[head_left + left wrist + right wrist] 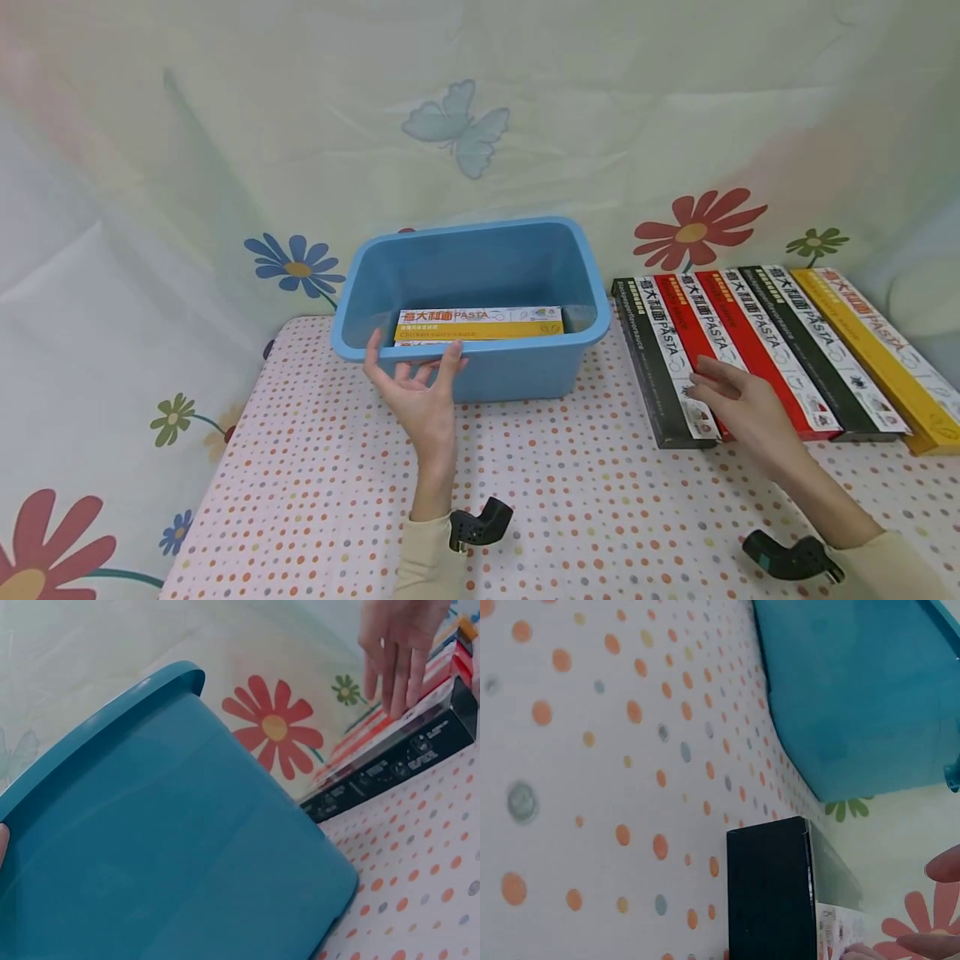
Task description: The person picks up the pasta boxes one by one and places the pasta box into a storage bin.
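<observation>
My left hand (420, 408) holds the front rim of a blue plastic bin (517, 371), with fingertips over the rim and other fingers bent below it. Inside the bin lies a yellow-and-white pasta box (480, 323), and the edge of another shows in front of it. My right hand (742, 408) is over the row of pasta boxes at the right, fingers relaxed and holding nothing. Below its fingertips are the leftmost black pasta box (663, 375) and a red pasta box (701, 321). In the left wrist view, the right hand's fingers (397, 675) point down toward the boxes.
Farther right in the row lie another red box (765, 350), a second black box (825, 354) and a yellow box (877, 358). A dotted cloth (570, 500) covers the table. Behind the bin hangs a flowered curtain (300, 150).
</observation>
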`<state>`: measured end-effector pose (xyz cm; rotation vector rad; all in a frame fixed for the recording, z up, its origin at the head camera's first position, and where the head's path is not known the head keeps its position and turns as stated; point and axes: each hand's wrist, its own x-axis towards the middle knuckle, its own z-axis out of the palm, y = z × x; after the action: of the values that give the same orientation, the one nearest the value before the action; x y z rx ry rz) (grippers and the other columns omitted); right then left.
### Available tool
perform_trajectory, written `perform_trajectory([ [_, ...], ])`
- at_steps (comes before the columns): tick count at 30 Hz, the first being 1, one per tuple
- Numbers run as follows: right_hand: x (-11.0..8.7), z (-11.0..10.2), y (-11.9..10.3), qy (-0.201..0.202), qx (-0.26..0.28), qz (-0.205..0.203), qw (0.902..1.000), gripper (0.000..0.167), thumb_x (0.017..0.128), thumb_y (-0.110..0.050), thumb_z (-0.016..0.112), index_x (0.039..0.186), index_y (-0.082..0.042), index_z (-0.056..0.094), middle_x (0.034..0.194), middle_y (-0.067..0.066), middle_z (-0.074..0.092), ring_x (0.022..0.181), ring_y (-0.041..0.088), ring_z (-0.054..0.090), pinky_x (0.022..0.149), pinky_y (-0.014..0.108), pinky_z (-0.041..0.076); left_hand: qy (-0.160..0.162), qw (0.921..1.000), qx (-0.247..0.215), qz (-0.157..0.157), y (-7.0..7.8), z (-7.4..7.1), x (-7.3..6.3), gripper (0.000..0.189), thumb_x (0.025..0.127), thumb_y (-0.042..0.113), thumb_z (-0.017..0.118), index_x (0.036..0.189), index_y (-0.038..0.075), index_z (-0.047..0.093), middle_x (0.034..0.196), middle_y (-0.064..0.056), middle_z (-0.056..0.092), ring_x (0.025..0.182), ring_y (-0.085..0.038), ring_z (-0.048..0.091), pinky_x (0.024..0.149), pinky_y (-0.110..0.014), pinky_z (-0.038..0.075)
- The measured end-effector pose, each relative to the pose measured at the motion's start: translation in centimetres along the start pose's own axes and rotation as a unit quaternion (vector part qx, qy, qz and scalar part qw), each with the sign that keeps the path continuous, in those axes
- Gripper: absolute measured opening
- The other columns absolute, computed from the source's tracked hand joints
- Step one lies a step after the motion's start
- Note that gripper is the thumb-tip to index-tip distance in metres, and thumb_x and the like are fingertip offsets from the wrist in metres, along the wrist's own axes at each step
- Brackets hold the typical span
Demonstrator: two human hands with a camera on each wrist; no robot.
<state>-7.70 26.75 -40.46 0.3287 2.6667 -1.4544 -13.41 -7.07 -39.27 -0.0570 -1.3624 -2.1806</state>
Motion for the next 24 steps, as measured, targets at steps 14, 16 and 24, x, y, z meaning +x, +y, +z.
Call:
perform_trajectory([
  [14,-0.1,-0.3,0.9,-0.008,0.024,0.005,0.9997,0.07,0.109,-0.025,0.056,0.161,0.008,0.023,0.155,0.037,0.04,0.132,0.041,0.053,0.078,0.004,0.056,0.0,1.0,0.002,0.001,0.0,0.0,0.1,0.095,0.087,-0.002,0.083,0.159,0.016,0.024,0.117,-0.027,0.056,0.081,-0.029,0.072,0.078,-0.047,0.069],
  [16,-0.2,-0.1,1.0,-0.006,0.017,0.002,0.9998,0.072,0.108,-0.025,0.059,0.161,0.009,0.023,0.154,0.038,0.04,0.132,0.043,0.053,0.076,0.005,0.056,0.0,1.0,0.002,0.0,0.0,0.0,0.1,0.095,0.087,-0.002,0.083,0.159,0.016,0.024,0.116,-0.027,0.056,0.08,-0.029,0.072,0.078,-0.047,0.069],
  [24,0.0,2.5,0.4,0.017,-0.055,-0.025,0.998,0.096,0.095,-0.02,0.078,0.159,0.015,0.016,0.157,0.041,0.031,0.138,0.058,0.042,0.111,0.057,0.051,0.004,1.0,-0.007,-0.003,0.2,0.1,0.0,0.095,0.087,-0.002,0.083,0.159,0.017,0.025,0.116,-0.026,0.055,0.08,-0.03,0.071,0.078,-0.047,0.069],
])
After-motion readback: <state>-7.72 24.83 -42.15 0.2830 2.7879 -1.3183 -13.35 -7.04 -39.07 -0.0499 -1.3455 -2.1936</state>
